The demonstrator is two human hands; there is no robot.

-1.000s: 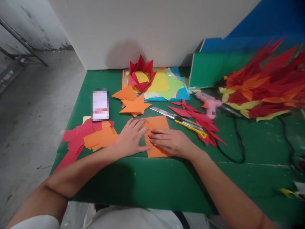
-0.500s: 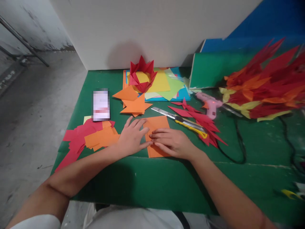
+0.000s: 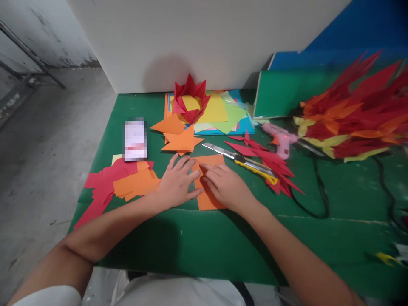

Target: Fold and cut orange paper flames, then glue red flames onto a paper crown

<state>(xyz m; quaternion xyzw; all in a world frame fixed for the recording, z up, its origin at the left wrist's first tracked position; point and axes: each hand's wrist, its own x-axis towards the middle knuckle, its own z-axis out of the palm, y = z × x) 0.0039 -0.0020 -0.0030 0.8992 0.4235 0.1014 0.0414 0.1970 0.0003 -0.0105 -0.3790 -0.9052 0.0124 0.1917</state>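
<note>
An orange paper sheet point(image 3: 213, 162) lies flat on the green table point(image 3: 223, 242) near its front edge. My left hand point(image 3: 176, 182) rests on the sheet's left edge, fingers stretched out and flat. My right hand point(image 3: 225, 185) lies on the sheet's right half, fingers extended and pointing up-left toward the left hand's fingertips. Neither hand grips anything.
A yellow utility knife point(image 3: 245, 162) lies right of the sheet over red folded points point(image 3: 270, 163). Orange folded stars point(image 3: 180, 140), a red paper crown point(image 3: 189, 99), a phone point(image 3: 135, 139), a pink glue gun point(image 3: 280, 138) with a black cable, and cut red and orange pieces point(image 3: 123, 182) surround it.
My right hand has slid up along the orange sheet and turned, so its fingers now point up-left instead of left. The left hand has stayed put.
</note>
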